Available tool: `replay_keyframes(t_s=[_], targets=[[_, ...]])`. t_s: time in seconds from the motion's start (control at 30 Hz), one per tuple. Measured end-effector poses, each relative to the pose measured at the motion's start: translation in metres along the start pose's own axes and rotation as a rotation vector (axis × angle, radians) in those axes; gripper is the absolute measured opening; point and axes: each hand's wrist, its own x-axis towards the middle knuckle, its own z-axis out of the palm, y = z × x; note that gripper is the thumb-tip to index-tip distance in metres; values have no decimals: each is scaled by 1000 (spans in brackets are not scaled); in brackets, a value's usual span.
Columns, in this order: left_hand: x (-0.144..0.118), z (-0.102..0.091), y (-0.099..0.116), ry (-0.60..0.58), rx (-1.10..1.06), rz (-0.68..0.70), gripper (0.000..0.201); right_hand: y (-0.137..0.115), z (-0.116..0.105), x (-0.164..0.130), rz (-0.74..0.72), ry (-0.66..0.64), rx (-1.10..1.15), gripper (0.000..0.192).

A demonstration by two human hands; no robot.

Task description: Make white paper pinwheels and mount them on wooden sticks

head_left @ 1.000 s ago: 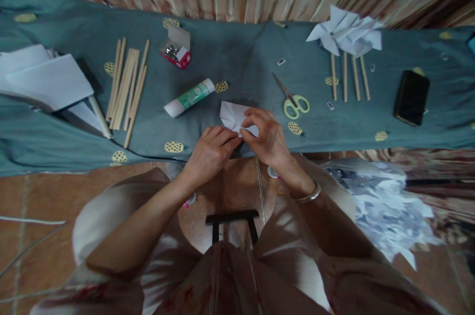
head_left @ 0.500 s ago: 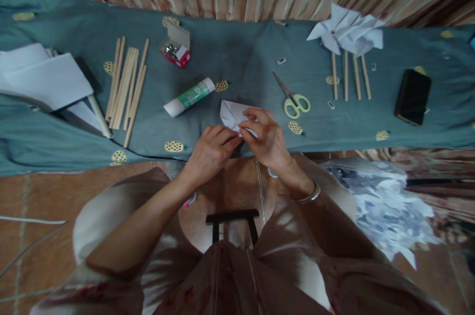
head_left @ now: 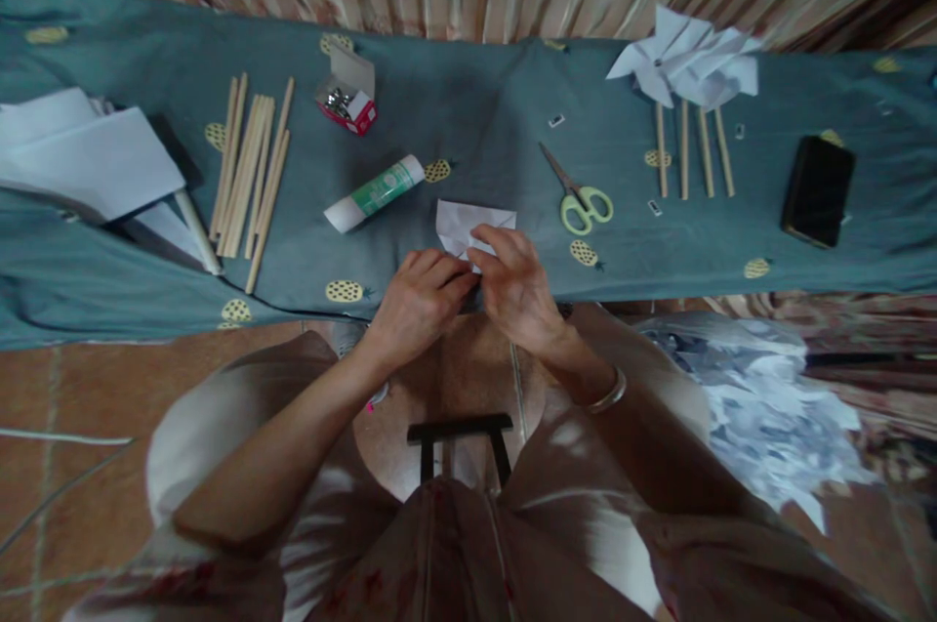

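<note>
A small white piece of folded paper [head_left: 475,217] lies at the table's near edge, its creases showing. My left hand [head_left: 421,302] pinches the paper's near left edge with fingers closed. From the other side, my right hand [head_left: 516,290] has its fingers bent together on the near part of the paper, covering some of it. Fingertips of both hands almost meet there. To the upper left of the paper lies a glue stick [head_left: 376,193] with a green label. Green-handled scissors [head_left: 581,197] rest to the right, blades pointing away.
Wooden sticks [head_left: 253,178], an open red box of metal fasteners [head_left: 347,100] and white paper sheets [head_left: 88,153] lie on the left. Paper pinwheels [head_left: 680,65] on sticks and a black phone [head_left: 818,190] are on the right. A bag of white paper pieces [head_left: 776,407] sits below the table.
My right hand has shifted slightly left and nearer me, its fingers closing over the paper, so more of the paper's right side shows. My left hand stays almost still.
</note>
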Motion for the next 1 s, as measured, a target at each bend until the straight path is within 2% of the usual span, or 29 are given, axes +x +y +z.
replay_keyframes(t_s=[0.17, 0.33, 0.43, 0.53, 0.67, 0.8, 0.9, 1.0], targets=[[3, -1, 0, 21, 6, -11, 21, -7, 3, 2, 7, -30, 10, 27], [5, -1, 0, 51, -2, -9, 21, -7, -5, 3, 35, -19, 41, 31], [4, -1, 0, 57, 11, -14, 20, 0, -11, 3, 33, 50, 92, 35], [3, -1, -4, 81, 33, -11, 17, 12, -16, 5, 102, 93, 119, 35], [2, -3, -17, 106, 57, -36, 17, 25, -21, 7, 198, 95, 94, 36], [4, -7, -27, 76, 69, -112, 20, 27, -22, 6, 202, 62, 91, 38], [6, -10, -23, 99, 28, -118, 19, 24, -22, 5, 178, 62, 75, 36], [8, -9, -12, 106, -19, -58, 19, 22, -21, 5, 165, 64, 48, 34]])
